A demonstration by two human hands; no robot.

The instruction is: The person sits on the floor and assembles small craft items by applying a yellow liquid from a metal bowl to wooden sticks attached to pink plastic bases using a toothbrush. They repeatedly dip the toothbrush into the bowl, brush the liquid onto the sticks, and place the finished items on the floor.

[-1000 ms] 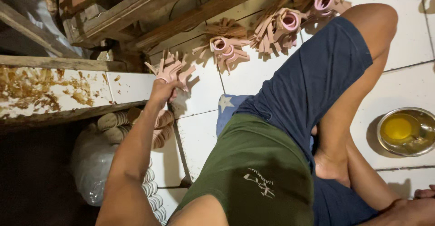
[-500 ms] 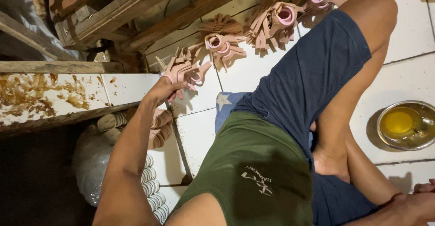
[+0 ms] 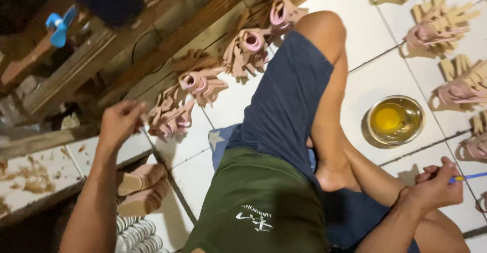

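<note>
Head view showed the left hand [image 3: 119, 123] now loosely curled with nothing clearly in it, touching the pink strap bundle [image 3: 170, 116] it had carried a second before, now resting on the tile [image 3: 195, 174]. The right hand [image 3: 436, 184] gripped a blue brush [image 3: 469, 177] near the glue bowl [image 3: 395, 119], so the set-down looked complete.

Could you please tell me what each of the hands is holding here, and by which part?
The right hand pinches a thin blue-handled tool by its near end. The left hand reaches the pink shoe pieces; whether it grips one cannot be told.
</note>
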